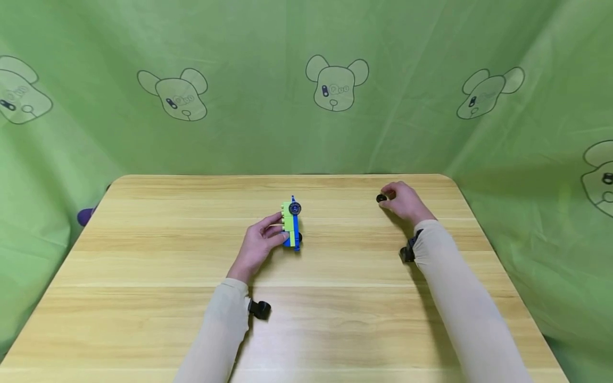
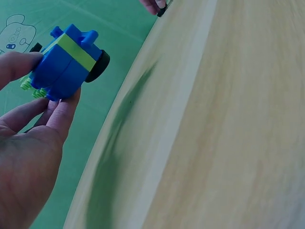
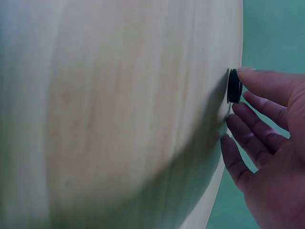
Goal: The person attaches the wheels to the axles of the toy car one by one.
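A blue and lime-green building-block toy car [image 1: 290,226] is held up on its side by my left hand [image 1: 258,242], thumb on one side and fingers on the other. Black wheels show on the car, one of them [image 2: 98,67] plain in the left wrist view. Toward the back right of the table, my right hand [image 1: 404,202] pinches a small loose black wheel [image 1: 381,198] between thumb and fingertips. In the right wrist view that wheel [image 3: 234,86] stands on edge at the tabletop, and the other fingers spread below it.
The wooden table [image 1: 335,308] reaches to a green curtain [image 1: 258,133] printed with mouse-like heads. A purple object [image 1: 85,216] shows beyond the table's left edge. Small black cameras [image 1: 261,309] sit on both wrists.
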### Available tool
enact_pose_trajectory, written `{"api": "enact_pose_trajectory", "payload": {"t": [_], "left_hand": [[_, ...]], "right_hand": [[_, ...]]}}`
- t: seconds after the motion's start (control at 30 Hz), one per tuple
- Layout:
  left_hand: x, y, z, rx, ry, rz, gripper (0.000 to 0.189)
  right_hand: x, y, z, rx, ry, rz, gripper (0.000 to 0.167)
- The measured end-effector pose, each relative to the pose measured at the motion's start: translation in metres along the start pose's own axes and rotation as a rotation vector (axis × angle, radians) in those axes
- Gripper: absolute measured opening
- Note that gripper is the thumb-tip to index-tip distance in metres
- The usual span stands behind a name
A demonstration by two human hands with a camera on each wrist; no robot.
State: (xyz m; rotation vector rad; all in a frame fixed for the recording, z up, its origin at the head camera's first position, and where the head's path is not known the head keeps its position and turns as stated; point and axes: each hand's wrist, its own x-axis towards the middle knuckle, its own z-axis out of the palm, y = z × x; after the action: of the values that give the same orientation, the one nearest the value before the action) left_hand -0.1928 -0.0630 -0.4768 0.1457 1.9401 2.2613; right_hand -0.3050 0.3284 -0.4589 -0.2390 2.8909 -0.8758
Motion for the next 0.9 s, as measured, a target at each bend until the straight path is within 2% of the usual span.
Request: {"api": "enact_pose_trajectory", "payload": {"t": [0.2, 0.4, 0.7, 0.9], "left_hand": [[-0.001, 0.001, 0.000, 0.010, 0.013, -0.009, 0.056], [0.000, 0.001, 0.001, 0.015, 0.010, -0.004, 0.055], [0.000, 0.000, 0.002, 0.037, 0.000, 0.000, 0.053], [-0.001, 0.001, 0.001, 0.044, -0.003, -0.011, 0.053]], "right_hand": [[0.004, 0.002, 0.000, -0.038, -0.008, -0.024, 0.035], [0.005, 0.003, 0.002, -0.055, -0.008, -0.013, 0.031], [-0.005, 0.004, 0.002, -0.030, -0.017, 0.016, 0.033], [-0.014, -0.003, 0.000, -0.033, -0.004, -0.021, 0.033]]}}
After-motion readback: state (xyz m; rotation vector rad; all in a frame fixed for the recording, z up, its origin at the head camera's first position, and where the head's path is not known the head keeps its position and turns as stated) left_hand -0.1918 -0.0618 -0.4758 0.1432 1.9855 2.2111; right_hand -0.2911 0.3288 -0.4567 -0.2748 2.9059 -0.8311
